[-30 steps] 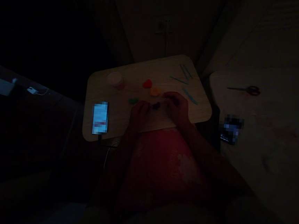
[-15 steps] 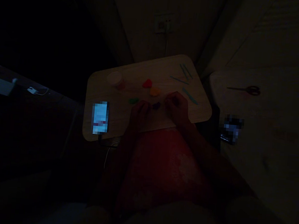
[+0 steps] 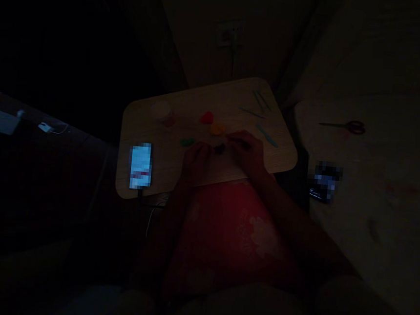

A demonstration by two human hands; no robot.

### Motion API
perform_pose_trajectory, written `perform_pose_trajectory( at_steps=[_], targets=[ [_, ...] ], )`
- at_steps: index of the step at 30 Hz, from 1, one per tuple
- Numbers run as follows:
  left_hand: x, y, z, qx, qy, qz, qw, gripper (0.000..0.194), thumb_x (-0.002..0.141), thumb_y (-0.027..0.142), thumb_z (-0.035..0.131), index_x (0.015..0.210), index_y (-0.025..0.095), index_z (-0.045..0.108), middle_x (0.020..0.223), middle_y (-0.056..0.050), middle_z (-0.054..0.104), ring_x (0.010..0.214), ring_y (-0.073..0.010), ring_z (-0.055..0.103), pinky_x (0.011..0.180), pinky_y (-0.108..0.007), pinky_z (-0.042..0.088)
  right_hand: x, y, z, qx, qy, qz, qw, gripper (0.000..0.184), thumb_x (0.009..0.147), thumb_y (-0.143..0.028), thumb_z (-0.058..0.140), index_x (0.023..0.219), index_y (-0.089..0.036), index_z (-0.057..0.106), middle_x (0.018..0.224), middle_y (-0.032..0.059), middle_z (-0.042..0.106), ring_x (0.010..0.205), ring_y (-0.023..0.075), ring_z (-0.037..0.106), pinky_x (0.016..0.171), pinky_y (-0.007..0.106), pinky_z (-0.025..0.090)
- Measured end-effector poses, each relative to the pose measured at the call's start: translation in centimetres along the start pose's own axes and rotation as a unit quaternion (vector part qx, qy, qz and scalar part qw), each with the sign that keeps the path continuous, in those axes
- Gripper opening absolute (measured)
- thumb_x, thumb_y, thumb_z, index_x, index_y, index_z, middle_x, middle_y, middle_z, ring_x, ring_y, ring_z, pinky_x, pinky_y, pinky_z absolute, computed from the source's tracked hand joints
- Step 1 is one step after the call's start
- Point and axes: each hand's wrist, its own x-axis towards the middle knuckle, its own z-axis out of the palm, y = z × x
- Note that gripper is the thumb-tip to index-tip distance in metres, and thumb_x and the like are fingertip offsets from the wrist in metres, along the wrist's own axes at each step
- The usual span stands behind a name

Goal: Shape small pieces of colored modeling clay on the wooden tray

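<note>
The scene is very dark. My left hand and my right hand rest on a small light wooden table, either side of a small dark lump. The left fingers touch or nearly touch the lump. The right fingers are curled around something thin and dark that I cannot name. A green piece, an orange piece and a red piece lie just beyond the hands.
A lit phone lies at the table's near left with a cable. A pale cup stands at the far left. Several thin teal tools lie at the far right. Scissors and a second device lie on the bed.
The right hand's fingers shifted slightly left, toward the dark lump. The left hand has hardly moved.
</note>
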Motion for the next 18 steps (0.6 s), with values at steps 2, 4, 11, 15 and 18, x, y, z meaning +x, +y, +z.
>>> perform_pose_trajectory(
  at_steps=[2,4,11,15,18],
  targets=[
    [0.05,-0.17,-0.02,0.005,0.001,0.004,1.000,0.051,0.093,0.065,0.057,0.077,0.019,0.069,0.071,-0.003,0.062,0.065,-0.0148,0.054,0.060,-0.027,0.044,0.01,0.18,0.11,0.003,0.015,-0.006,1.000,0.009,0.083,-0.032,0.075,0.087,-0.026,0.079,0.090,0.0036,0.074,0.090,0.0200,0.067,0.084,0.036,0.053],
    [0.07,-0.32,-0.05,0.008,-0.002,0.012,1.000,0.050,0.093,0.064,0.057,0.077,0.019,0.070,0.072,-0.003,0.063,0.067,-0.0149,0.055,0.062,-0.027,0.044,0.01,0.36,0.25,0.013,0.024,0.005,1.000,0.008,0.083,-0.032,0.075,0.083,-0.024,0.077,0.086,0.0029,0.072,0.085,0.0187,0.065,0.079,0.034,0.052],
    [-0.05,-0.50,-0.06,0.000,-0.002,0.008,1.000,0.049,0.094,0.064,0.056,0.078,0.019,0.070,0.072,-0.003,0.061,0.067,-0.0150,0.054,0.063,-0.028,0.044,-0.07,0.06,0.35,0.028,0.032,0.024,0.999,0.033,0.089,-0.047,0.070,0.068,-0.022,0.065,0.069,-0.0004,0.059,0.071,0.0157,0.057,0.070,0.031,0.048],
    [-0.06,-0.66,-0.11,-0.001,-0.004,0.004,1.000,0.048,0.094,0.063,0.056,0.078,0.020,0.070,0.070,-0.003,0.060,0.067,-0.0155,0.054,0.063,-0.028,0.044,-0.28,-0.12,0.22,0.035,0.021,0.053,0.998,0.047,0.095,-0.061,0.058,0.069,-0.023,0.065,0.060,-0.0022,0.051,0.056,0.0132,0.048,0.059,0.030,0.043],
    [0.00,-0.74,-0.16,0.003,-0.004,0.002,1.000,0.047,0.095,0.063,0.055,0.080,0.020,0.071,0.070,-0.003,0.060,0.068,-0.0159,0.055,0.064,-0.028,0.044,-0.36,-0.10,0.19,0.036,0.013,0.079,0.996,0.050,0.100,-0.065,0.046,0.085,-0.024,0.072,0.056,-0.0032,0.047,0.050,0.0132,0.046,0.055,0.030,0.042]
  ],
)
